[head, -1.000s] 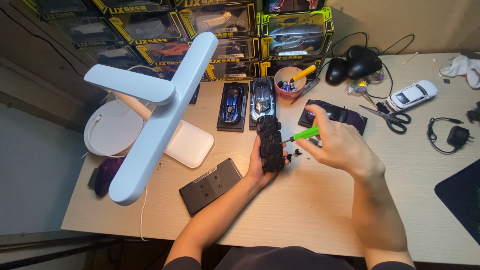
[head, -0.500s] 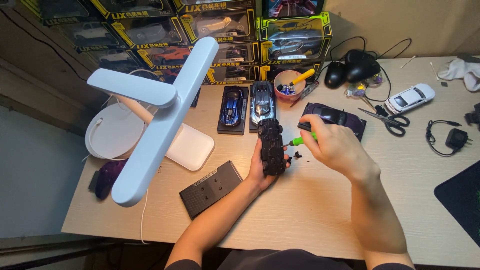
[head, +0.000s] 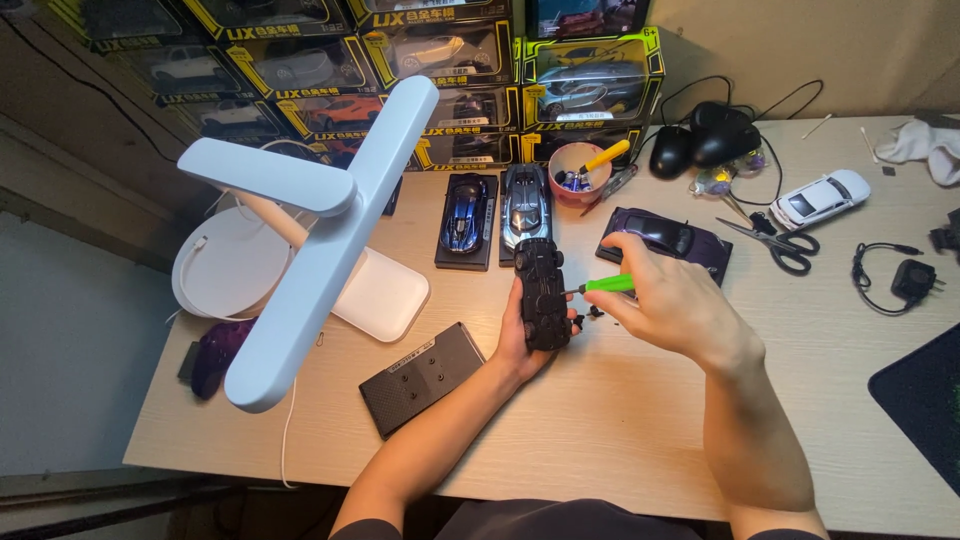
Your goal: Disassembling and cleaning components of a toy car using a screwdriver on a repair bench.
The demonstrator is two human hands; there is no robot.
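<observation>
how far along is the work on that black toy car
Done: the black toy car is off its black display base and a few small dark bits lie beside it. In hand: left hand holds it underside up; right hand applies the green screwdriver. Left: cannot tell.

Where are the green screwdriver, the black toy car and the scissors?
green screwdriver (head: 610,284), head view, on the green handle beside the right hand's fingers.
black toy car (head: 542,295), head view, on its underside, held in the left hand.
scissors (head: 790,250), head view, on the black handles.
</observation>
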